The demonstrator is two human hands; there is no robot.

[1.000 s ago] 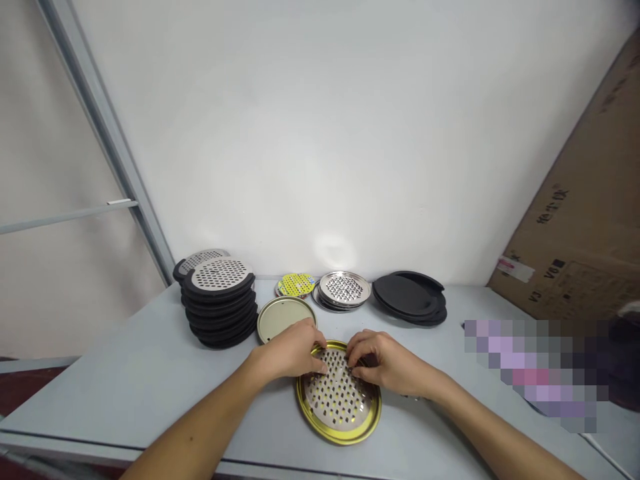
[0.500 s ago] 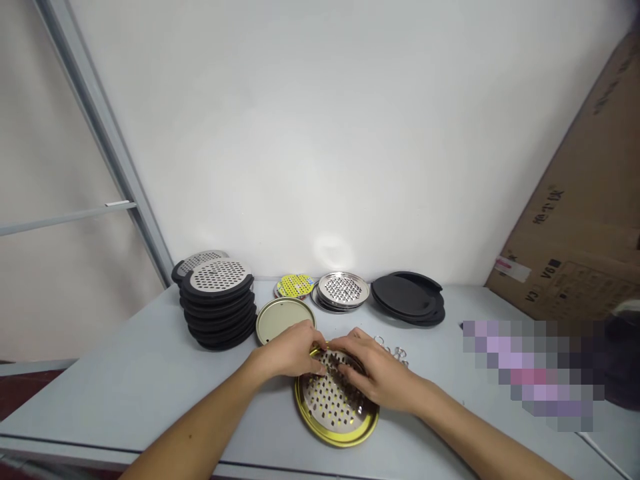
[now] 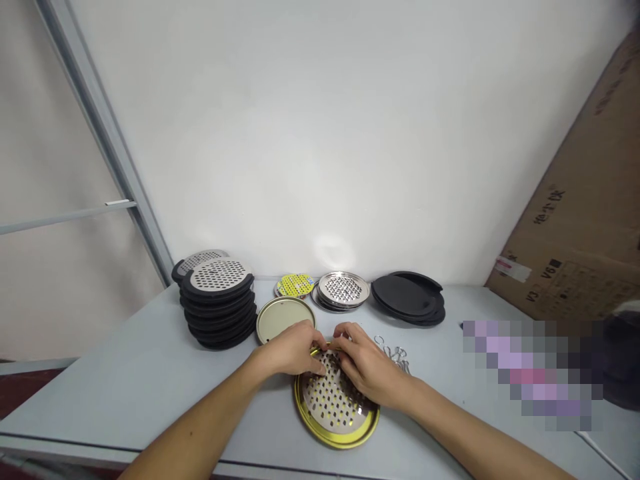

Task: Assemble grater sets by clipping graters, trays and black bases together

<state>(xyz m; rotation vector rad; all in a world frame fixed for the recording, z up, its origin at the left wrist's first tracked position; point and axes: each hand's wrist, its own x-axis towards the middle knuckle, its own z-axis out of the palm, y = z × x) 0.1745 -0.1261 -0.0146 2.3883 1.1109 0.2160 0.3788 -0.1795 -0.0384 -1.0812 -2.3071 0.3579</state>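
A round metal grater disc [image 3: 332, 401] lies in a yellow round tray [image 3: 345, 439] near the table's front edge. My left hand [image 3: 295, 349] grips the disc's far rim, thumb over the holes and fingers at the edge. Close beside it, my right hand [image 3: 367, 361] has its fingers pinched together at the same far rim. Whatever small thing the right fingertips hold, if any, is hidden. Several wire hooks [image 3: 399, 355] lie just behind my right hand. A pale round lid or tray [image 3: 286, 317] sits beyond my left hand.
Black-rimmed grater discs stand in a tall stack [image 3: 220, 310] at the left. Along the wall are a yellow perforated disc [image 3: 295, 285], a pile of metal grater discs [image 3: 343, 291] and black round holders [image 3: 406, 297]. A cardboard box [image 3: 575, 220] stands at the right.
My right hand's fingers have drawn up and bunched at the rim, with the index finger raised. My left hand, the disc and the tray have hardly moved.
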